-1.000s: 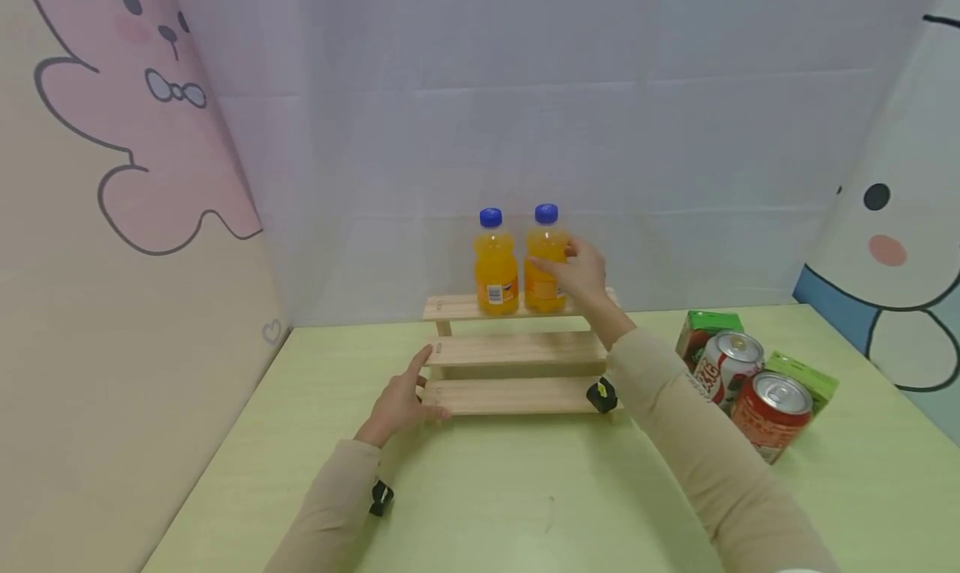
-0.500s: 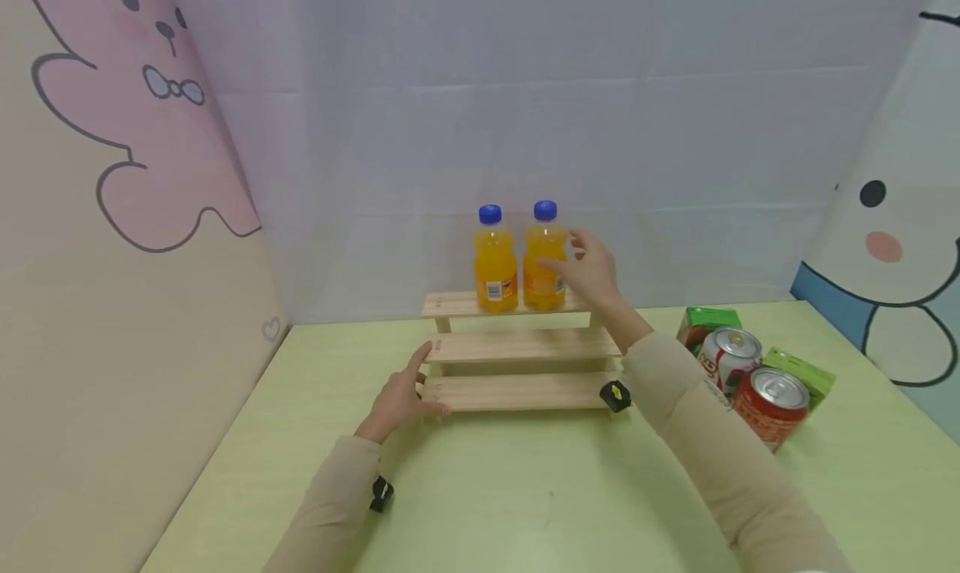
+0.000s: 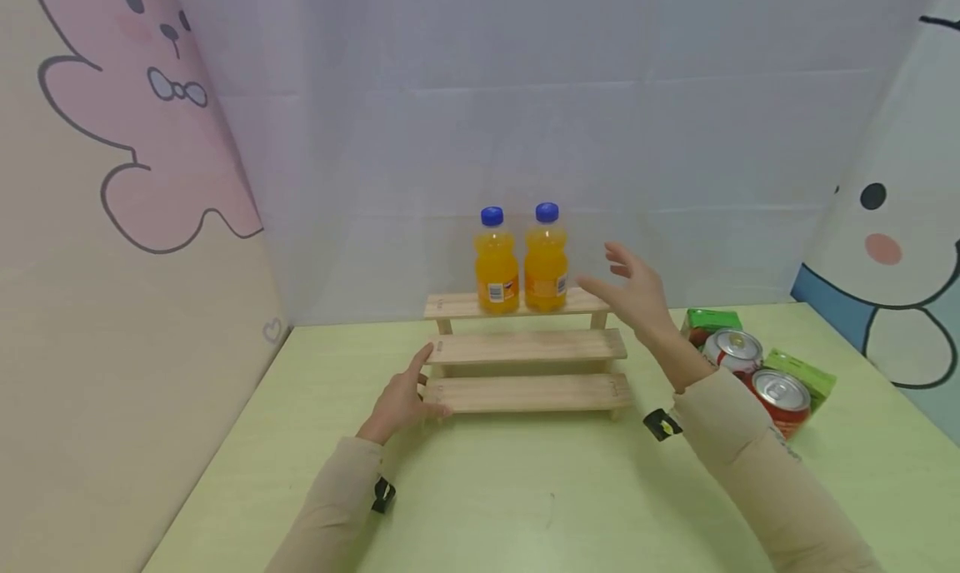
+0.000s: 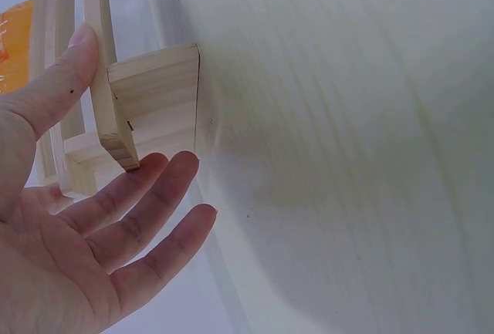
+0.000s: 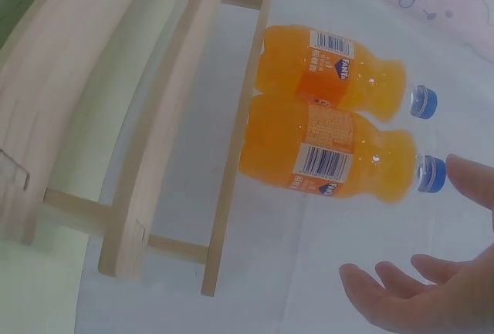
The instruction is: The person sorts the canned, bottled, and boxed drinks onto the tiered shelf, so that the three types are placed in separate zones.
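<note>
Wooden, the three-tier rack (image 3: 528, 392) is meeting the loosely spread fingers of the left hand (image 3: 397, 400) at its left end; fingers of the right hand (image 3: 633, 298) are hanging wide, holding nothing, near the top board's (image 3: 454, 306) right end. There, two Fanta bottles (image 3: 546, 269) are standing upright; jolting could be toppling them. Bare desk (image 3: 487, 490) is stretching nearward; rightward, drink cans (image 3: 782, 390) are risking a sleeve's (image 3: 757, 460) knock.
</note>
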